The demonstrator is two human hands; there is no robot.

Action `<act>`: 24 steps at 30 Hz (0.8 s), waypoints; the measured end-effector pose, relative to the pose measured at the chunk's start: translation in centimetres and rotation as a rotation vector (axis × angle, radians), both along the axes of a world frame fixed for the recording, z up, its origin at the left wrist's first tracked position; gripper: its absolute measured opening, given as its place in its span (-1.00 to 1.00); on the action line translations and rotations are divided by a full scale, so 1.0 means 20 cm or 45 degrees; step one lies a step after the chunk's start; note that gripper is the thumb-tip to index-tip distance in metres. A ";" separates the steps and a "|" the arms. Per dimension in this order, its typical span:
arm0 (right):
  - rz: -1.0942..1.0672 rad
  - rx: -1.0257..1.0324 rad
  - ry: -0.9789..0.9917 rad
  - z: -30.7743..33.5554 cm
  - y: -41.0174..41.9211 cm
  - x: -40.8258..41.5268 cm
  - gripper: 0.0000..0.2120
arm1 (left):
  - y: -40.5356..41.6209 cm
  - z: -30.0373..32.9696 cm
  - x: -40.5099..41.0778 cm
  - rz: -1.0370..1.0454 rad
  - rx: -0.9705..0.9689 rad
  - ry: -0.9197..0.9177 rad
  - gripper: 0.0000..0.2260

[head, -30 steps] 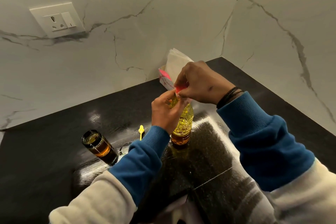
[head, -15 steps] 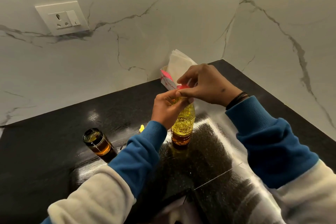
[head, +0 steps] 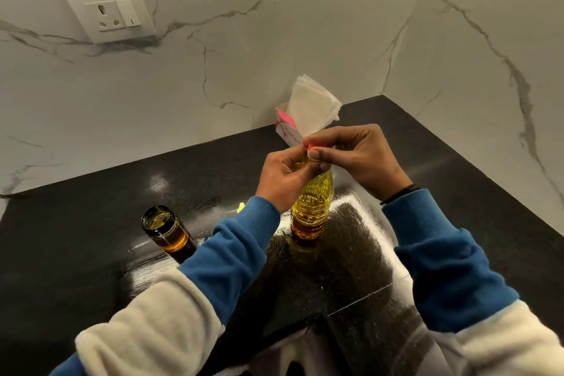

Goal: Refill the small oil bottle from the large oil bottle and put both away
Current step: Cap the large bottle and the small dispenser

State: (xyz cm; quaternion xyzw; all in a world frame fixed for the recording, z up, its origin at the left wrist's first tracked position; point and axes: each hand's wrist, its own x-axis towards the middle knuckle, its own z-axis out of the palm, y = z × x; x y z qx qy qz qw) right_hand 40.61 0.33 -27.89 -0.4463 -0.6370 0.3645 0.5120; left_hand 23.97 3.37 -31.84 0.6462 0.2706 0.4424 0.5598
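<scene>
The tall clear plastic bottle of yellow oil (head: 312, 201) stands upright on the glossy black stone counter (head: 91, 253), near the middle. The left hand (head: 283, 175) grips its neck; the right hand (head: 357, 156) pinches the red cap (head: 312, 148) at the top. Whether the cap is going on or coming off cannot be told. To do it well, the neck should be held steady and the cap turned squarely, so no oil slops. The small amber glass bottle (head: 166, 232) stands open to the left, well apart, a small yellow piece (head: 241, 207) behind. A pink-and-white pack of paper napkins (head: 308, 113) leans against the white marble wall (head: 274, 24), which carries a socket (head: 111, 14).
</scene>
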 end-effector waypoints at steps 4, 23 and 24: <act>-0.044 0.073 -0.001 -0.03 -0.01 -0.02 -0.74 | -0.01 -0.02 0.01 0.032 0.021 -0.009 -0.72; -0.203 0.008 -0.267 0.01 -0.08 -0.03 -0.71 | -0.01 0.01 -0.01 -0.016 -0.017 0.046 -0.71; -0.164 -0.008 -0.254 0.02 -0.08 -0.02 -0.70 | -0.01 0.01 -0.01 -0.014 -0.016 0.054 -0.71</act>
